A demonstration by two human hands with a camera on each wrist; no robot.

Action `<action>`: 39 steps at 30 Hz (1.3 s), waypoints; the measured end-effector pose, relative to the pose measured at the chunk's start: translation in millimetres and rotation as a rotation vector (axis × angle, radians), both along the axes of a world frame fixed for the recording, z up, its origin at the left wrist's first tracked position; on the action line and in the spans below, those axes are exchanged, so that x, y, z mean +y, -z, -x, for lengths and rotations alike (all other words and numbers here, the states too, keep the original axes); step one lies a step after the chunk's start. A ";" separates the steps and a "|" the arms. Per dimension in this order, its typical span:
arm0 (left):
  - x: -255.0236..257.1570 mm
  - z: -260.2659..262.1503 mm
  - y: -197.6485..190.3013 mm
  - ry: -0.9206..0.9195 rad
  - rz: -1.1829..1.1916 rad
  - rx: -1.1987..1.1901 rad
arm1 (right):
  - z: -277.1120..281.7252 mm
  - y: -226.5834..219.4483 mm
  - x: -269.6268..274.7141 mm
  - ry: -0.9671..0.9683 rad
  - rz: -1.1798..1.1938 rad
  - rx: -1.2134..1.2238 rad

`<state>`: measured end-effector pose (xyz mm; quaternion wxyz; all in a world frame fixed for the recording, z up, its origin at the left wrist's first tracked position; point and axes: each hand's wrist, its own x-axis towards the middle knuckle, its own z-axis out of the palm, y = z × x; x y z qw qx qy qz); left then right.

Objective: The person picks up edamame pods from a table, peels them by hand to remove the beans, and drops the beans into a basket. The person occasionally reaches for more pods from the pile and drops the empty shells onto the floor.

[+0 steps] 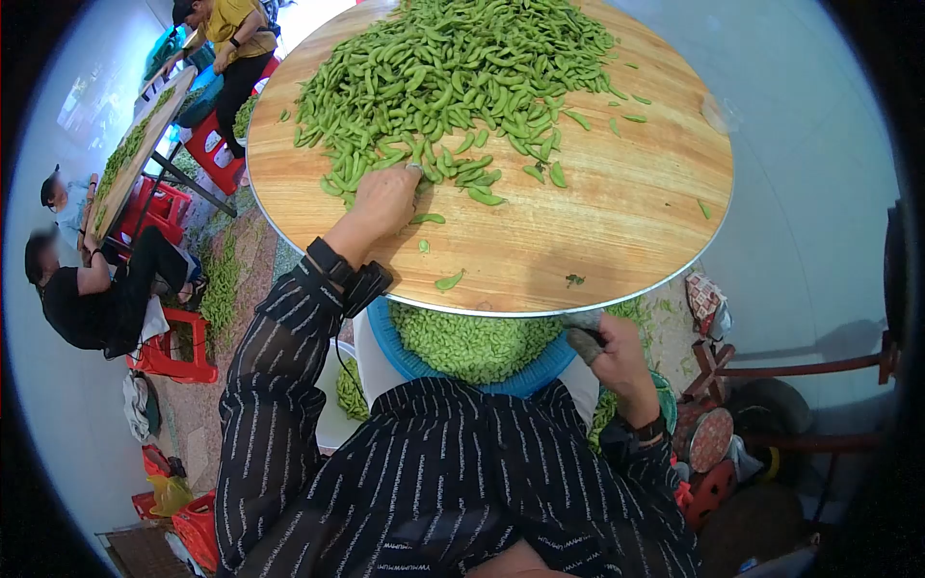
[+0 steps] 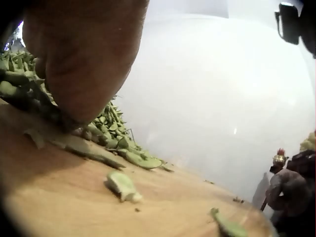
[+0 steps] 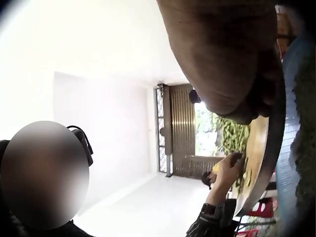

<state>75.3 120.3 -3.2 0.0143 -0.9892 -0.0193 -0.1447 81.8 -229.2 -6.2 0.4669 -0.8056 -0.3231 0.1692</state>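
Green pods (image 1: 453, 72) lie heaped across the round wooden table (image 1: 617, 222). At the near left edge of the heap, my left hand (image 1: 387, 200) reaches down with its fingers touching pods; its fingertips are hidden, so a hold cannot be told. In the left wrist view that hand (image 2: 86, 59) is bent down onto pods on the wood. By the table's near rim, my right hand (image 1: 624, 358) has dark-covered thumb and forefinger apart, with nothing visible between them. Below the rim stands a blue basin (image 1: 393, 353) of shelled green beans (image 1: 477, 342).
A white bucket (image 1: 332, 424) with pods stands at lower left. People sit and stand at another table (image 1: 145, 144) on the left, among red stools (image 1: 183, 358). Wooden furniture (image 1: 800, 371) is at right. Loose pods (image 1: 449, 280) lie near the table's front edge.
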 end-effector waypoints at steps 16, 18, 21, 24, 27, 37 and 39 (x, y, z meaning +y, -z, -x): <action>-76.6 55.8 -36.0 0.204 0.704 -0.092 | -3.4 -16.9 82.2 -0.098 -0.543 0.679; -89.8 62.6 -26.1 0.359 0.628 -0.187 | -4.0 -15.6 85.8 -0.146 -0.595 0.741; -99.8 69.0 -21.1 0.406 0.464 -0.274 | -4.2 -11.9 83.6 -0.211 -0.625 0.796; -99.5 68.0 -18.3 0.439 0.434 -0.294 | -0.2 -18.6 82.6 -0.178 -0.611 0.842; -99.6 67.0 -17.2 0.463 0.399 -0.320 | 0.9 -20.7 83.6 -0.153 -0.606 0.861; -99.4 68.4 -10.0 0.533 0.330 -0.327 | 2.9 -11.4 88.3 -0.072 -0.607 0.858; -101.8 69.1 2.1 0.504 0.451 -0.325 | 5.0 -7.1 88.9 -0.054 -0.635 0.848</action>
